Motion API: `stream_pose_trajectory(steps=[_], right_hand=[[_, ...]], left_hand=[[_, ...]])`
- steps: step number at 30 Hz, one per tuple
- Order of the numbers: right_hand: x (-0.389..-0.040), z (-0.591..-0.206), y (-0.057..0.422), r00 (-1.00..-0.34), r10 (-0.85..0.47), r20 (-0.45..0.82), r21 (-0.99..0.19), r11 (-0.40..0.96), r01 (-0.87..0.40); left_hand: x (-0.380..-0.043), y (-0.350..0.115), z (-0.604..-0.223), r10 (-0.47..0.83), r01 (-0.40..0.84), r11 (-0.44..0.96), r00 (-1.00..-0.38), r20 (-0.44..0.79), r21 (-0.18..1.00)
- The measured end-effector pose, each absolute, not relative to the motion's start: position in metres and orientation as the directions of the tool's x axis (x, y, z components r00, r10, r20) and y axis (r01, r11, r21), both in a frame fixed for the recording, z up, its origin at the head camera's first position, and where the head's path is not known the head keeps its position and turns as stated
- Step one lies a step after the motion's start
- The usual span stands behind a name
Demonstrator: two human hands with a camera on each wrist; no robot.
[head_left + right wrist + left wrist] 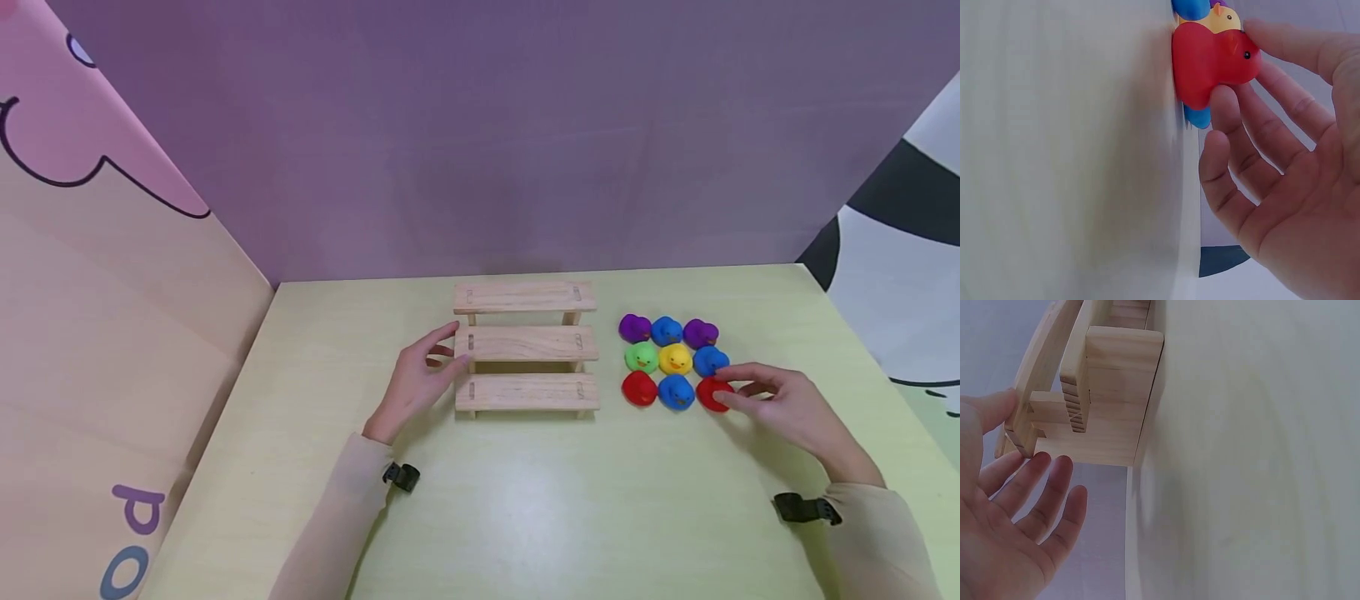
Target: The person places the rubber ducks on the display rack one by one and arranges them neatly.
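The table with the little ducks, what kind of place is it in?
Probably a tabletop play corner, though I can't tell what building it's in. The clues are the colourful toy ducks, the three-step wooden stand on the table, and the cartoon-printed panel on the left.

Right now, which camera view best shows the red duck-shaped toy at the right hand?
The right wrist view: the red duck-shaped toy looms large, its eye and beak clear. The head view shows it small, partly covered by fingertips; the left wrist view doesn't show it.
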State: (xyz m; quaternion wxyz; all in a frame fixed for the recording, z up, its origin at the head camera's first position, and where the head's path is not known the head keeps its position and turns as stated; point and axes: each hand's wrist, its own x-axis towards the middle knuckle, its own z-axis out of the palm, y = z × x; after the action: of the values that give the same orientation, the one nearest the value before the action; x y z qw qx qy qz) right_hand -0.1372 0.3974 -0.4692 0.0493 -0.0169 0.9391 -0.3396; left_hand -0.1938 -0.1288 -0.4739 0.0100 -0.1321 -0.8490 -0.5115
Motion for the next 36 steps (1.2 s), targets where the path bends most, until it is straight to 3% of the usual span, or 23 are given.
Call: stream_pose_trajectory(steps=[22, 36], right_hand=[[-0.135, -0.461, 0.398, -0.987, -0.088, -0.138, -0.617, 0.787, 0.016], [-0.137, -0.443, 0.387, -0.993, -0.089, -0.082, -0.617, 0.787, -0.02]], left_hand=[[-0.194, -0.129, -0.475, 0.186, 0.182, 0.368, -0.975, 0.12, 0.912], [-0.197, -0.13, -0.479, 0.197, 0.166, 0.29, -0.974, 0.112, 0.943]])
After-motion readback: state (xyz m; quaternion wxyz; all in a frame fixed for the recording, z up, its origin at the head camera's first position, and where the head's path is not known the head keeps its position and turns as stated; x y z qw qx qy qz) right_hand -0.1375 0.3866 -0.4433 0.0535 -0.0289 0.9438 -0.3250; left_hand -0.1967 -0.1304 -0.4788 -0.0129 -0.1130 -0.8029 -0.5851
